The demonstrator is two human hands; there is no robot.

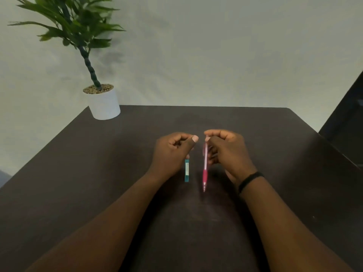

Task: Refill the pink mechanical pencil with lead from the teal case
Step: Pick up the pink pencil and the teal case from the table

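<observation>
Nearest the camera, two bare forearms reach forward over the dark brown table, the right one wearing a black wristband. Between them the pink mechanical pencil hangs with its long axis running toward and away from the viewer, its tip pointing back at the person and down toward the tabletop, its darker pink grip section nearest the tip. Just to its left, the teal case lies along much the same line, its free end pointing back toward the person, a pale label on its face.

The right hand is curled loosely, thumb and forefinger pinched on the pencil's upper end; the remaining fingers fold behind the barrel. The left hand is closed in a loose fist around the case's upper end, its thumb extended toward the right hand. The two hands sit near each other without touching.

The top of the pencil is covered by the right fingertips, so its cap cannot be made out. The case's upper part is buried in the left palm, and whether it is open is unclear.

Farther off, a potted plant in a white pot stands at the table's far left corner against a pale wall.
</observation>
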